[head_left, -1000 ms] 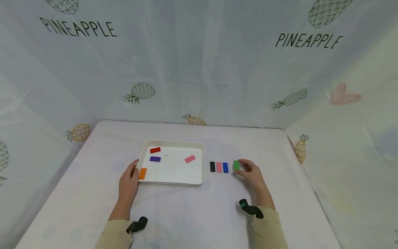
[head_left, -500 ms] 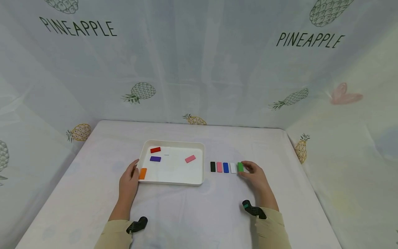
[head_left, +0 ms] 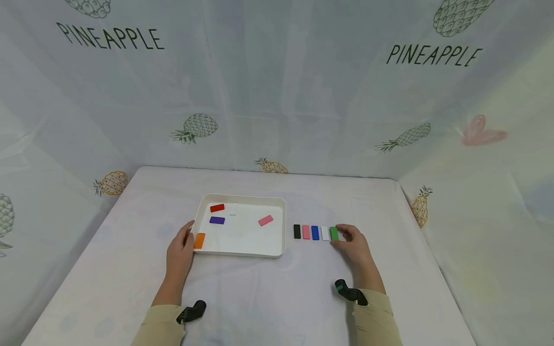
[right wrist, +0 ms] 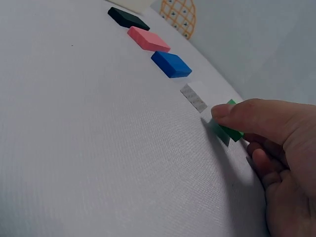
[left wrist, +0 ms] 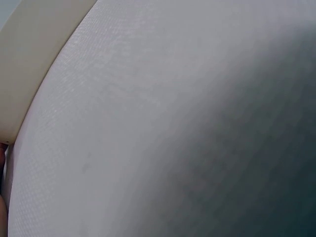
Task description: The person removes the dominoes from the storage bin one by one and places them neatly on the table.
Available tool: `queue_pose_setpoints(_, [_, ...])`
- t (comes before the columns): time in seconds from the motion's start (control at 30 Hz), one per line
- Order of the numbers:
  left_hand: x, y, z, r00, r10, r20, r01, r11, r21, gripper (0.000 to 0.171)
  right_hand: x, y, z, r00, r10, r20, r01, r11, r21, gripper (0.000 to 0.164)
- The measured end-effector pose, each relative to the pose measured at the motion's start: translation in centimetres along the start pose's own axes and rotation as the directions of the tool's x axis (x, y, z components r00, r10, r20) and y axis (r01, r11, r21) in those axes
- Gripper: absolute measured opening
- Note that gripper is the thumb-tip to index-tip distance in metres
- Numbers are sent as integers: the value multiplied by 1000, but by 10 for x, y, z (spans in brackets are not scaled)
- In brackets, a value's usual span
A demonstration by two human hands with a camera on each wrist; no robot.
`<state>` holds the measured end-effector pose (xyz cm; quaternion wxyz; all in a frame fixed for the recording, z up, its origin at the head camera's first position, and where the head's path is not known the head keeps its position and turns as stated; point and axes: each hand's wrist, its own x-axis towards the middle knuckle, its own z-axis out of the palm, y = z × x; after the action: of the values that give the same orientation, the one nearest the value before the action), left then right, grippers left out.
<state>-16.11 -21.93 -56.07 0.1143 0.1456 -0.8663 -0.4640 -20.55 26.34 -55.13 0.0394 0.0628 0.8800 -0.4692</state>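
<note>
My right hand [head_left: 356, 246] pinches a flat green block [head_left: 334, 233] between thumb and fingers at the right end of a short row. In the right wrist view, the thumb [right wrist: 252, 117] covers part of the green block [right wrist: 238, 132], which seems slightly above the cloth. Beside it lie a white block [head_left: 325, 233], a blue block [head_left: 315, 233], a pink block [head_left: 306, 232] and a black block [head_left: 297, 231]. My left hand [head_left: 179, 252] grips the left edge of a shallow white tray [head_left: 242, 254]; its fingertips are mostly hidden.
Inside the tray lie a red block [head_left: 217, 208], a purple block [head_left: 217, 220], an orange block [head_left: 199, 240] and another pink block [head_left: 266, 220]. A white cloth covers the table [head_left: 259, 298]. Pineapple-print curtains [head_left: 277, 86] stand behind and at the sides.
The green block has moved right with my right hand, from overlapping the white block to that block's right side, then slightly back left. My left hand and the tray have stayed put.
</note>
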Motion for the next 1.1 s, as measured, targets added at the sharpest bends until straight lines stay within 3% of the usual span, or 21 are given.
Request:
queue_pose_setpoints(0.5, [0,1,0,1000,-3,1,3,1000,1,44,4,-1,4,999,21,-38,-23,999,-37,52])
queue_pose_setpoints(1.1, [-1,1,0,1000,-6,13,7,1000,-5,44,5,-3,2,999,43,-4,-43,998,-37,51])
